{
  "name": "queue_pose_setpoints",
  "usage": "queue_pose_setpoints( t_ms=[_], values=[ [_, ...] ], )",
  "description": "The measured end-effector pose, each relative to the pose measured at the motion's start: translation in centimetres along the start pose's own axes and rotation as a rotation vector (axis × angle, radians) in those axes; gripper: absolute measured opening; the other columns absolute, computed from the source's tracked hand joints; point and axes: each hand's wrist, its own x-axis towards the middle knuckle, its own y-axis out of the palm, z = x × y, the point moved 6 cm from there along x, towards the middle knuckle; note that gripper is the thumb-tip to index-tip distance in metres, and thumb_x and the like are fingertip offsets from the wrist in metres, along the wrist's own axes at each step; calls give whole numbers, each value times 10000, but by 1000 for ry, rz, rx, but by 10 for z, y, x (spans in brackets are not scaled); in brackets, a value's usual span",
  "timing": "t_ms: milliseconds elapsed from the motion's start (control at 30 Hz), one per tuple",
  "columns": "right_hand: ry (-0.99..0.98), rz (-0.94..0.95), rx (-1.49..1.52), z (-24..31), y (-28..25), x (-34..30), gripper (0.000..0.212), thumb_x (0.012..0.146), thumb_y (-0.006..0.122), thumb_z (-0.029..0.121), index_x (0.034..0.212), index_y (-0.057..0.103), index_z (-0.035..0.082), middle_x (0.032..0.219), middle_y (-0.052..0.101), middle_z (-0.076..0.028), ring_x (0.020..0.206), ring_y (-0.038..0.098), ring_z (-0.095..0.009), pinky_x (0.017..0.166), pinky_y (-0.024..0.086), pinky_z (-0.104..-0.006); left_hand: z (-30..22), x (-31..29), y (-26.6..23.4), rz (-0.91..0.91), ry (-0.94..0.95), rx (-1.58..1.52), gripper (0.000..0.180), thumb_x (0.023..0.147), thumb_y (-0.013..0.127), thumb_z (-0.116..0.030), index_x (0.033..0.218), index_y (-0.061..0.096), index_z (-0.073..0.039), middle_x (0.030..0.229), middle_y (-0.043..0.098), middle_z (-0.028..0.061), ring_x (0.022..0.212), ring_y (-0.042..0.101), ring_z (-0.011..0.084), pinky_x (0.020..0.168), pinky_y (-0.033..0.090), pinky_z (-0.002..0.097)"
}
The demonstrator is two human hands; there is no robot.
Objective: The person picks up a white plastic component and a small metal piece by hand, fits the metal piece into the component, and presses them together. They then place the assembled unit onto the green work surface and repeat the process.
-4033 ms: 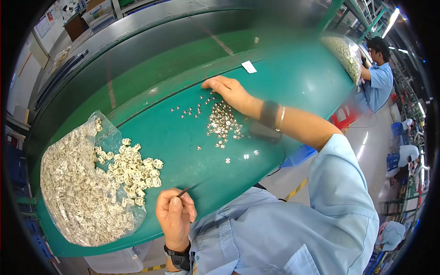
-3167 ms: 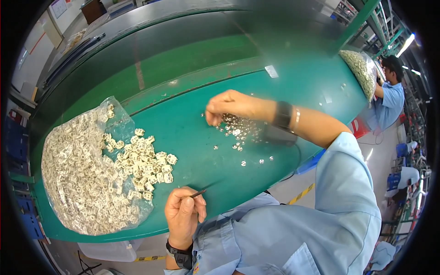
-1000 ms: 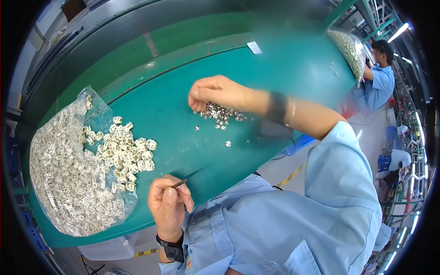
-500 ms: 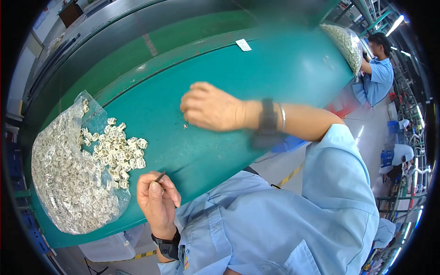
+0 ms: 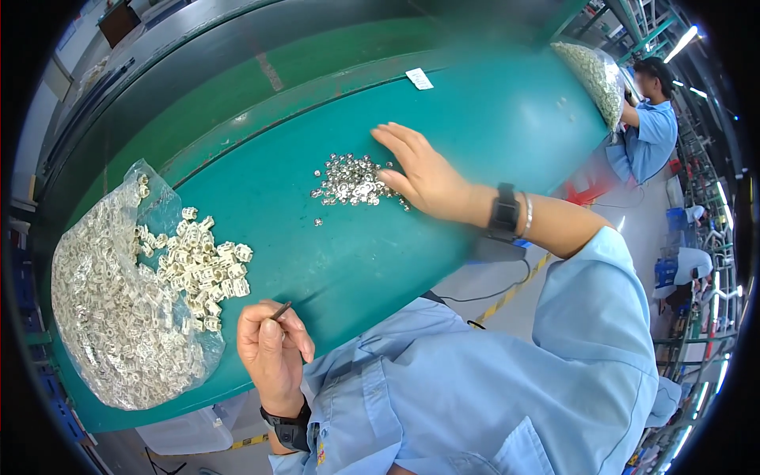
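My right hand (image 5: 431, 178) is open, its fingers and thumb spread at the right edge of a pile of small shiny metal pieces (image 5: 352, 184). The fingertips are slightly blurred, and the thumb reaches the edge of the pile. One loose metal piece (image 5: 318, 222) lies just nearer than the rest. By the near edge of the table, my left hand (image 5: 273, 348) is closed on a short, thin dark rod (image 5: 281, 310), whose tip points up and to the right. Beyond that hand sits a heap of cream-coloured plastic parts (image 5: 207, 265).
A large clear bag (image 5: 119, 317) full of the same cream parts lies open at the left of the green table (image 5: 491, 119). A white paper slip (image 5: 419, 78) lies near the far edge. At the far right a co-worker (image 5: 655, 127) stands behind another filled bag (image 5: 594, 79).
My right hand has opened and moved right, off the spot where the metal pile now shows. The left hand has hardly moved and keeps the dark rod.
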Motion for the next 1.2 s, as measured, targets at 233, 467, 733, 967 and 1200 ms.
queue_pose_setpoints(
  t_ms=[233, 467, 733, 967, 1200],
  values=[
    [21, 54, 178, 42, 42, 51, 520, 984, 447, 348, 1365, 407, -5, 1394, 407, -226, 1329, 353, -365, 1110, 294, -428, -2, -2, -1, -15, 24, -28, 225, 985, 530, -213, 969, 515, 11, 799, 566, 111, 502, 523, 119, 385, 440, 232],
    [55, 34, 264, 31, 13, 42, 595, 961, 472, 463, 1328, 464, -6, 1343, 463, -215, 1252, 429, -371, 1066, 336, -432, -1, -4, -3, 41, 52, -37, 211, 990, 517, -212, 1026, 507, -4, 794, 543, 105, 482, 497, 116, 351, 405, 221],
    [-30, 38, -263, 60, 17, 43, 580, 871, 585, 509, 1187, 555, 24, 1160, 548, -166, 1123, 506, -316, 901, 452, -398, -1, -2, -1, 75, 47, -17, 214, 991, 515, -216, 1067, 507, -16, 797, 541, 105, 482, 494, 118, 350, 405, 224],
    [-30, 19, -235, 50, 39, 54, 336, 883, 600, 388, 937, 558, 59, 896, 575, -111, 854, 607, -284, 637, 519, -396, -3, -7, -2, -32, 39, 10, 240, 984, 536, -237, 996, 503, 1, 791, 548, 104, 489, 510, 129, 379, 430, 237],
    [-83, 11, -101, 41, 38, 51, 265, 922, 575, 319, 924, 544, 56, 791, 603, -129, 728, 635, -309, 607, 513, -422, -2, -7, -4, -26, 57, 71, 219, 993, 509, -249, 999, 483, -31, 782, 507, 79, 462, 450, 102, 341, 383, 208]
  ],
)
